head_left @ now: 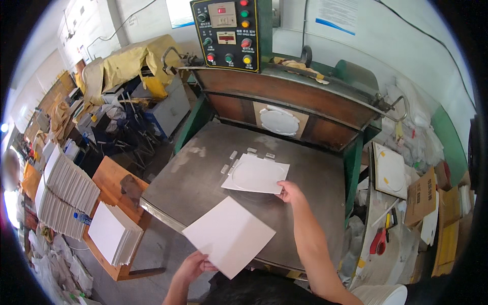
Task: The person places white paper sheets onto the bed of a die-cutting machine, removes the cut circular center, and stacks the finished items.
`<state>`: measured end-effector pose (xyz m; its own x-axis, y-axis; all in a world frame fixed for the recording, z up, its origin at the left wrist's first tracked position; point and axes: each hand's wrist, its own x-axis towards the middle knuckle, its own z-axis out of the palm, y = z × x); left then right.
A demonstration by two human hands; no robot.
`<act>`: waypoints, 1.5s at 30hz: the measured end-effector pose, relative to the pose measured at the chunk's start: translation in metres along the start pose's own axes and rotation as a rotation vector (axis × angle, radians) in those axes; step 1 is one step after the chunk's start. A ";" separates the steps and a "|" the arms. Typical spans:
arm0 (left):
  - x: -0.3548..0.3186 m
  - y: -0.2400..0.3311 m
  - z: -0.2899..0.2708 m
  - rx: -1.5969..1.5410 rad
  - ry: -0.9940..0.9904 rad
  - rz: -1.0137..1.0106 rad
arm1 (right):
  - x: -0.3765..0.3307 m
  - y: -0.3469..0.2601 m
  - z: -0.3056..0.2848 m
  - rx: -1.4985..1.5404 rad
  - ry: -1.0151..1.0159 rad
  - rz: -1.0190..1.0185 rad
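My left hand (pixel 193 267) pinches the lower left corner of a blank white square board (pixel 230 236), which is held over the front edge of the press bed. On the metal bed (pixel 315 193) lies a second white board (pixel 259 172) with a curved cut line across it. My right hand (pixel 290 191) grips that board's near right corner between thumb and fingers. Several small metal blocks (pixel 233 154) sit along the far and left sides of this board. Behind it, the raised plate of the press (pixel 231 108) carries a pale round cutting die (pixel 279 121).
A stack of white boards (pixel 114 236) stands on a wooden table (pixel 119 178) at the left, beside taller stacks (pixel 66 195). Above the press hangs a control panel (pixel 229 38). At the right are a red-handled tool (pixel 378 241) and a cardboard box (pixel 421 198). White round pieces (pixel 384 296) are stacked at lower right.
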<state>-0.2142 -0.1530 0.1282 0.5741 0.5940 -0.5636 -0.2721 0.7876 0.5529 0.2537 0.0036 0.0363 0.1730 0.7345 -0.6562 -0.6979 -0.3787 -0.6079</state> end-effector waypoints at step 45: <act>0.085 -0.005 0.237 0.995 -1.010 -0.060 | -0.493 0.276 -0.038 0.582 0.871 -0.805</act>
<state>0.0189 -0.1455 0.2224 0.9769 -0.1399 -0.1613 0.1775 0.1126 0.9777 0.0025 -0.4847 0.1754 0.9120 -0.0442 -0.4077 -0.3470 0.4465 -0.8247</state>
